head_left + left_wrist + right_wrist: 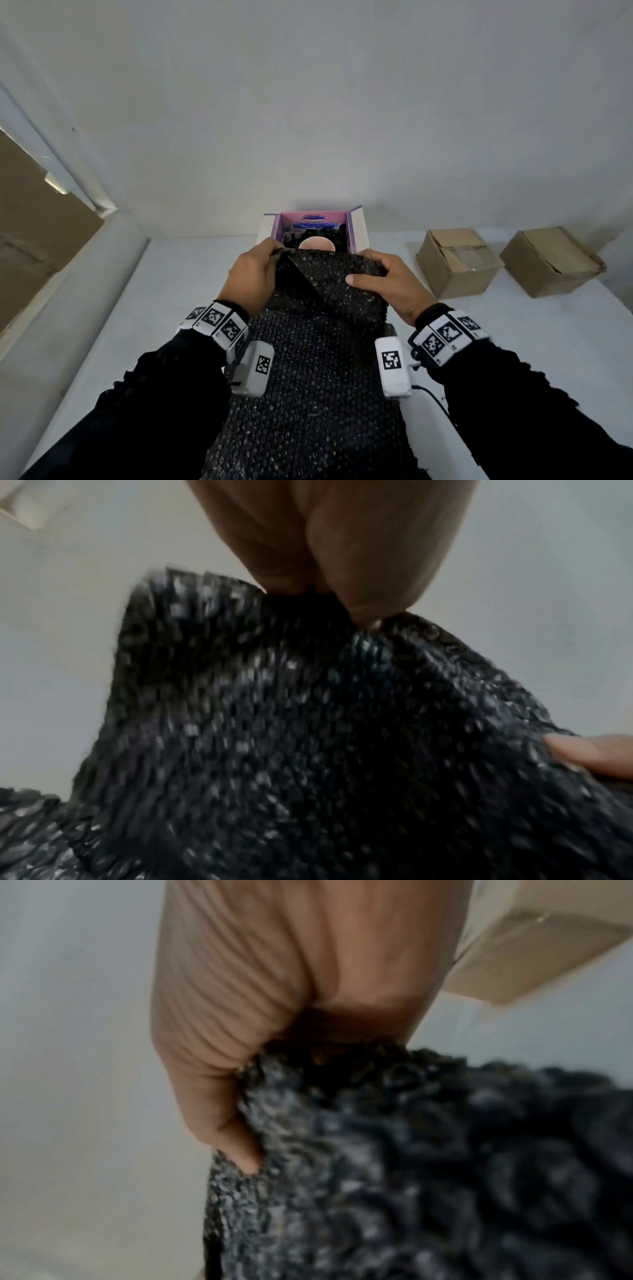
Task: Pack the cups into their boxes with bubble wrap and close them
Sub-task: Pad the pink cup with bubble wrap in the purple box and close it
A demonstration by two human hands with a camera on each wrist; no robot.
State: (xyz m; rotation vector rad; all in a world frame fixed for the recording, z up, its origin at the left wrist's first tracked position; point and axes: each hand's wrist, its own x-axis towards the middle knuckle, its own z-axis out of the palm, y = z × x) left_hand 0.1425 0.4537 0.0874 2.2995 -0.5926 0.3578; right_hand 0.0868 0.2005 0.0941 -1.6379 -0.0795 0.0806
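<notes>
While your left hand [255,274] and right hand [387,286] pinch the black bubble wrap [329,291] above the counter [171,308], only the head view shows the open purple box [352,229] beyond, cup [317,244] inside.

Setting: plain packing station, likely a bare room or studio. White counter [513,342] against blank white wall [308,102]; two closed brown cardboard boxes [455,263] on counter; brown cardboard panel [30,219] at left.
</notes>
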